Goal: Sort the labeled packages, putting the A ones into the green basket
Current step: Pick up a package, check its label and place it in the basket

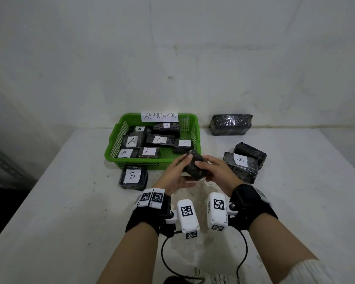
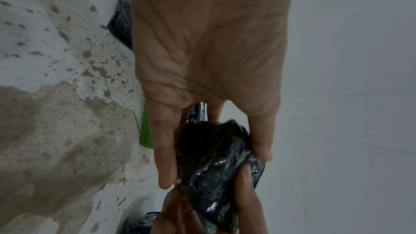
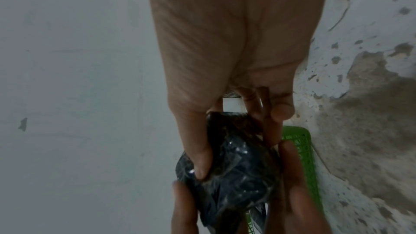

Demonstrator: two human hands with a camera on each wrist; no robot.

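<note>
Both hands hold one black plastic-wrapped package (image 1: 195, 165) above the table, just in front of the green basket's (image 1: 152, 163) right front corner. My left hand (image 1: 177, 171) grips its left side and my right hand (image 1: 210, 171) grips its right side. No label shows on the package (image 2: 216, 163) in any view; its wrap (image 3: 234, 175) is crinkled. The basket bears an "ABNORMAL" sign (image 1: 159, 116) and holds several black packages labelled A (image 1: 131, 141).
A package labelled B (image 1: 132, 176) lies in front of the basket's left corner. Two more black packages, one labelled B (image 1: 241, 160), lie at the right. A larger black package (image 1: 231, 124) sits at the back right by the wall. The white table (image 1: 70, 212) is worn.
</note>
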